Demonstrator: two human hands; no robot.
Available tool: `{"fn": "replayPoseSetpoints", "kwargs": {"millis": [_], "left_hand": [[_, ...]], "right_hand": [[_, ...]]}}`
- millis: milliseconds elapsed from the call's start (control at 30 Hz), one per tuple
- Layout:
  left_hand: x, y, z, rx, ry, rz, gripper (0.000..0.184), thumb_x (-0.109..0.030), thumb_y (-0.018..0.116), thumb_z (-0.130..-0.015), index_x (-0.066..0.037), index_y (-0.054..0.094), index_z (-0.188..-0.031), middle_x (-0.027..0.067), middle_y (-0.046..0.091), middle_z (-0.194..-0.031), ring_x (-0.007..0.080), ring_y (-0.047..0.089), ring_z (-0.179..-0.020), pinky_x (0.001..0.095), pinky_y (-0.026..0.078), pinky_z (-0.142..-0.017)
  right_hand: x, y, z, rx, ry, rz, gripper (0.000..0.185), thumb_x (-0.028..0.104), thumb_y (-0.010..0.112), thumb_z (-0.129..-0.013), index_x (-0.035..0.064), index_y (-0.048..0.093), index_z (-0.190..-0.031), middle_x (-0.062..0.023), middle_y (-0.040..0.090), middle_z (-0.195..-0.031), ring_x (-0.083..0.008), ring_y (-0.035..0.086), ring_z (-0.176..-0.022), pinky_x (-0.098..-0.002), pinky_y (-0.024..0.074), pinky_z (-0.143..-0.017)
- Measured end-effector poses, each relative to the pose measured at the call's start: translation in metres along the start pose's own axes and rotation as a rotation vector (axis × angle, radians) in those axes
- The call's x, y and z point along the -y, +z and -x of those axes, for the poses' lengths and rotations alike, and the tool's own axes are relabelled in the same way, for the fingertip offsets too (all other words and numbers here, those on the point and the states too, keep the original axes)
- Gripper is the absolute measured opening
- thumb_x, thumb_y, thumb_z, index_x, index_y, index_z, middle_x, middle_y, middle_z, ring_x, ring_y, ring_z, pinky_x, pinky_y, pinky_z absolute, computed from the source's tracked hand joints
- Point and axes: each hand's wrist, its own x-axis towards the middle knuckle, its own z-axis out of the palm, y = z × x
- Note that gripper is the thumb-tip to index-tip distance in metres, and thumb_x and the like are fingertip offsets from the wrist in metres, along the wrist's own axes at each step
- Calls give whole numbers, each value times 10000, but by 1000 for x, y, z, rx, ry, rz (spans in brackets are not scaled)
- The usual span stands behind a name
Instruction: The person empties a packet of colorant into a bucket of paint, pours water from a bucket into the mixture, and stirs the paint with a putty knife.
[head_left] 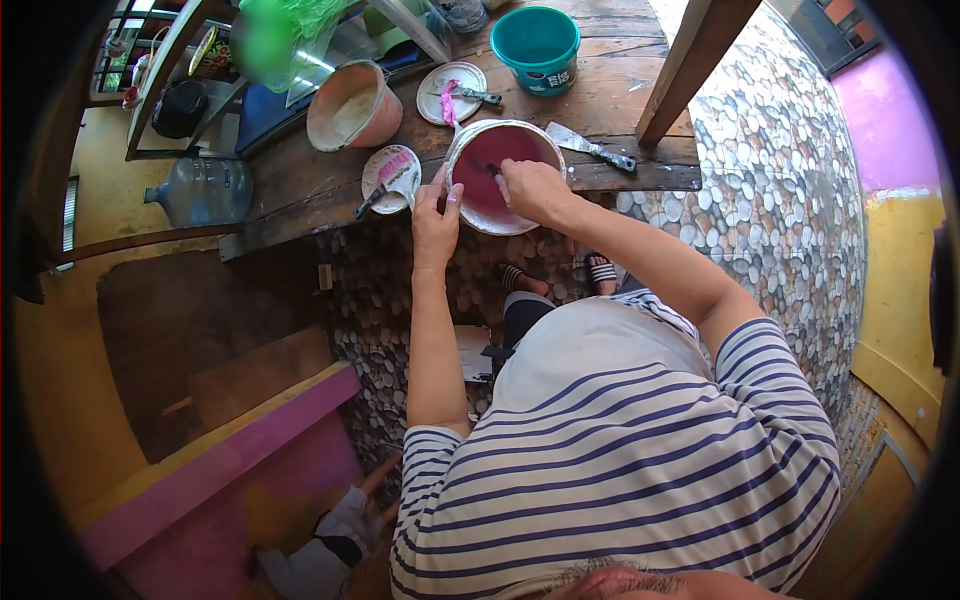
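A white bucket point(548, 142) with pink material inside stands at the front edge of the wooden table. My left hand point(437, 222) grips the bucket's left side, with the fingers near its rim. Over the bucket's opening, my right hand point(533, 190) is closed around a tool with a dark handle point(492, 169); its lower end is hidden. Left of the bucket, a putty knife point(370, 202) rests on a white lid point(368, 173) smeared with pink. To the right, a second putty knife point(590, 147) lies flat on the table.
Behind the bucket are another white lid point(437, 111) with a pink-smeared putty knife point(478, 95), a teal bucket point(550, 80) and an orange bucket point(388, 125). A wooden post point(690, 70) rises at right. A water jug point(210, 192) lies at left. Another person point(335, 535) is at lower left.
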Motion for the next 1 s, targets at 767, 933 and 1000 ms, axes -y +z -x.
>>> {"fn": "replayPoseSetpoints", "kwargs": {"millis": [767,933,1000], "left_hand": [[-6,0,-7,50,-82,2,445,-270,646,-960,-45,580,-1338,141,622,-1067,240,606,-961,332,470,-884],[-1,4,-10,-19,4,16,423,-268,649,-950,-47,604,-1307,125,568,-878,257,557,-808,362,466,-783],[-3,5,-12,-16,3,24,424,-269,650,-949,-47,604,-1307,125,567,-874,255,556,-803,360,467,-776]], "right_hand": [[-10,2,22,-51,-369,265,222,82,521,-890,-17,616,-1064,-200,640,-948,-347,685,-853,-433,561,-722],[-5,-14,13,-35,-317,309,209,88,526,-890,-14,628,-1041,-197,625,-943,-335,681,-882,-422,565,-711],[-5,-13,4,-183,-353,246,202,97,531,-890,-12,635,-1025,-194,619,-940,-338,683,-866,-427,565,-699]]}}
